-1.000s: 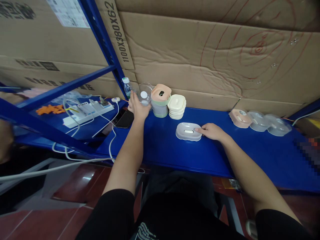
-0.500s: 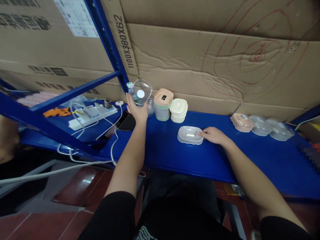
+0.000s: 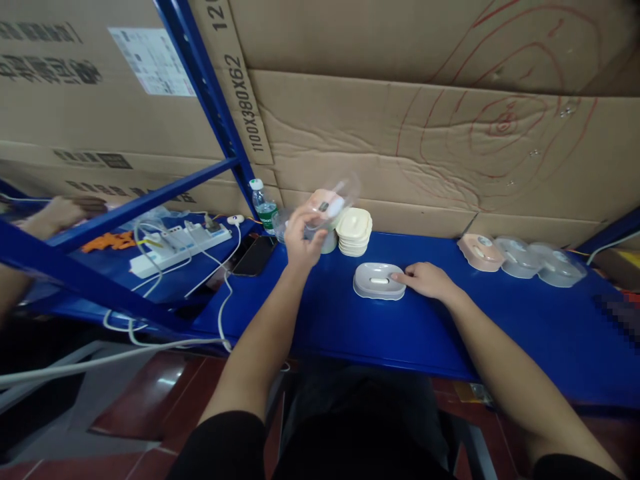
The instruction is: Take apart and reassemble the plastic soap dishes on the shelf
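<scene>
My left hand [image 3: 305, 240] is closed on a clear plastic lid [image 3: 347, 190], raised and blurred by motion, with a white round sticker on it. Behind that lid stands a stack of peach and pale green pieces, partly hidden. My right hand [image 3: 425, 280] grips the right edge of a pale grey oval dish [image 3: 373, 289], thumb on its rim; the dish lies on the blue table and has a white oval piece in its middle. Between the hands, farther back, cream square lids [image 3: 354, 230] are stacked. More clear lids sit by my left wrist, mostly covered.
On the right stand a peach box [image 3: 481, 253] and two clear-lidded boxes [image 3: 517, 259]. At left are a water bottle [image 3: 264, 208], a black phone [image 3: 255, 257], a power strip [image 3: 180, 248] with cables, and a blue post. Another person's hand [image 3: 70, 212] shows far left.
My left hand has carried the clear lid rightward from beside the bottle to in front of the peach stack. My right hand stays on the grey dish. The other person's hand has moved up.
</scene>
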A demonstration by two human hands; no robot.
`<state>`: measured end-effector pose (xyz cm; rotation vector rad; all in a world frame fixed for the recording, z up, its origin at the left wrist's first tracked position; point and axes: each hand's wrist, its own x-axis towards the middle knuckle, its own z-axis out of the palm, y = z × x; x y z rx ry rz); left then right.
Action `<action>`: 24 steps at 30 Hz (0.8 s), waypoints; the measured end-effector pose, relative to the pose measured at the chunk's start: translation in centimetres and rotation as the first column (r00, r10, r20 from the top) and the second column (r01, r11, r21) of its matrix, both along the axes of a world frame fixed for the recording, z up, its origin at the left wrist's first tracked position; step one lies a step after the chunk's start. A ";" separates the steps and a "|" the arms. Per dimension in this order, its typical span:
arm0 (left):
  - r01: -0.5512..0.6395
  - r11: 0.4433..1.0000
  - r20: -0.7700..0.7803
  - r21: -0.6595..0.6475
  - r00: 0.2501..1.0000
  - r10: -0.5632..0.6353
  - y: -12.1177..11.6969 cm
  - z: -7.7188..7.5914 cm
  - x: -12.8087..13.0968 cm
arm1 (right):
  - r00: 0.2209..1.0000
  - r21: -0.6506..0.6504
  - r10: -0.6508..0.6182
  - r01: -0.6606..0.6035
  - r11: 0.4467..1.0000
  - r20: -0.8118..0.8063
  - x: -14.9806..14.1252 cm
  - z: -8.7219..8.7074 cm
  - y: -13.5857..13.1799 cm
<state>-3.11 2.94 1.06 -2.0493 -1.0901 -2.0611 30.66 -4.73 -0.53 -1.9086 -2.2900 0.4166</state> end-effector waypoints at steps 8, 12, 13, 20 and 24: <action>0.251 0.728 -0.239 -0.638 0.834 -0.497 -3.2 -0.8 4.9 | 0.928 0.490 0.211 -0.036 0.871 -0.306 -0.3 1.1 -1.4; 0.301 0.569 -0.051 -0.765 0.853 -0.520 -3.3 -1.3 5.9 | 0.863 0.481 0.283 -0.054 0.875 -0.418 -0.8 0.8 -1.6; 0.319 0.546 -0.011 -0.775 0.857 -0.515 -3.3 -1.4 6.1 | 0.847 0.465 0.273 -0.035 0.885 -0.455 -0.8 0.7 -1.5; 0.306 0.546 -0.065 -0.780 0.828 -0.557 -4.1 -0.7 6.5 | 0.844 0.330 0.150 0.034 0.943 -0.514 -0.1 0.0 -0.5; 0.243 0.504 -0.120 -0.829 0.802 -0.585 -4.4 -0.4 6.3 | 0.869 0.295 0.119 0.032 0.955 -0.479 -0.2 -0.1 -0.4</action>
